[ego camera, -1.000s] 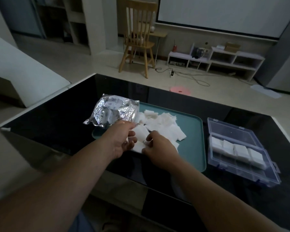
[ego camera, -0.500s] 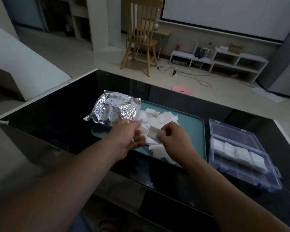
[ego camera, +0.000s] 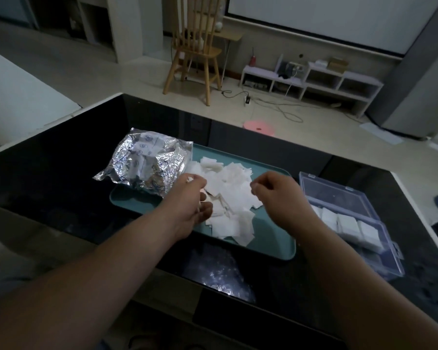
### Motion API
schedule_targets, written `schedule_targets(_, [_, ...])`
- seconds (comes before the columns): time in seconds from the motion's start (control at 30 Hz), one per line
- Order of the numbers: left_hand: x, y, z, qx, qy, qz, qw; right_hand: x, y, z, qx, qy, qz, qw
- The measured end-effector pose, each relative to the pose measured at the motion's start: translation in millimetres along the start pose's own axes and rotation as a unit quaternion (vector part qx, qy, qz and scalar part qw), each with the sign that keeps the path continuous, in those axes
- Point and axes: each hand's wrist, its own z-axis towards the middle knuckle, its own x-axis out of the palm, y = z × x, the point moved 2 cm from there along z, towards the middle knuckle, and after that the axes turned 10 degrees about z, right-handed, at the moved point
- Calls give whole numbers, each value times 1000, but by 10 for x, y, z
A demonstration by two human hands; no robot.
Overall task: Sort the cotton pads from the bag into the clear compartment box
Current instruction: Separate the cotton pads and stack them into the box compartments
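Observation:
A loose pile of white cotton pads (ego camera: 234, 195) lies on a teal tray (ego camera: 272, 239). The crinkled silver bag (ego camera: 147, 168) rests on the tray's left end, its mouth toward the pile. My left hand (ego camera: 187, 200) is at the pile's left edge, fingers curled round a few pads. My right hand (ego camera: 276, 195) hovers over the pile's right side, fingertips curled together, with no pad visible in them. To the right, the clear compartment box (ego camera: 379, 251) sits open, a row of stacked pads (ego camera: 344, 223) in its compartments.
Everything sits on a dark glossy table (ego camera: 61, 188) whose near edge is just below my forearms. The box's lid (ego camera: 336, 190) lies open toward the far side. On the floor beyond the table are a wooden chair (ego camera: 195, 51), a low white shelf (ego camera: 311, 79) and a pink stool (ego camera: 259, 127).
My right hand lifted a pad toward my left hand; now it has drawn back to the right with no pad showing. My left hand stays at the pile with pads in its fingers.

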Motion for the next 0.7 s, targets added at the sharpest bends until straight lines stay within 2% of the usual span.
schedule_targets(0.1, [-63,23,70,6,-7,-7,1000,59,-159,56,5,93,-169,981])
schedule_targets(0.2, [-45,20,84,11,-2,-19,1000,205,-225,-5,8,148,-196,969])
schedule_targets(0.37, [-18,19,85,19,0,-10,1000,438,-217,-5,-35,68,-194,978])
schedule_targets(0.53, [-18,63,78,28,-1,19,999,612,-178,7,-66,61,-238,967])
schedule_targets(0.7, [-14,99,103,43,7,40,998,497,-208,88,-16,45,-102,994])
